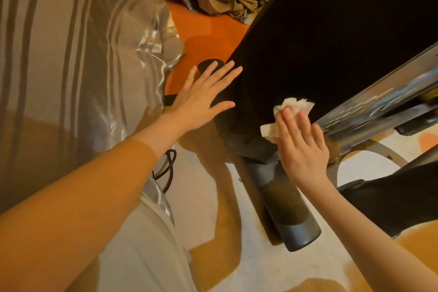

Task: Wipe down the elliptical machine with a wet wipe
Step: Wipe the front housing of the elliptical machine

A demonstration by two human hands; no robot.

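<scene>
Head view, biggest item first: elliptical's large black matte housing (331, 42) fills the upper right, its slanted left edge running down to a rounded lower end just ahead of both hands. Wiping is mid-step, by my read: lower end of the panel in hand, big upper area not obviously done.

Grey metal rail with blurred printing (369, 106) runs diagonally just right of the right hand; grey cylindrical base tube (288, 204) drops away below that hand's wrist. Both are hard stops for a wide stroke to the right or downward.

Left hand (201, 99) lies flat, fingers straight and spread, palm on the housing's left edge, apparently bracing. Holds nothing.

Right hand (301, 140) presses the crumpled white wet wipe (291, 108) against the housing with straight fingers; wipe bunches out past the fingertips and to the hand's left.

Next move likely needs firm flat pressure and strokes up the panel, away from the rail. Open room is above the right hand and between the two hands; left hand limits leftward travel unless it shifts.

Orange floor patch (208, 38) past the left fingertips, black cable (169, 168) under the left forearm: keep clear.
</scene>
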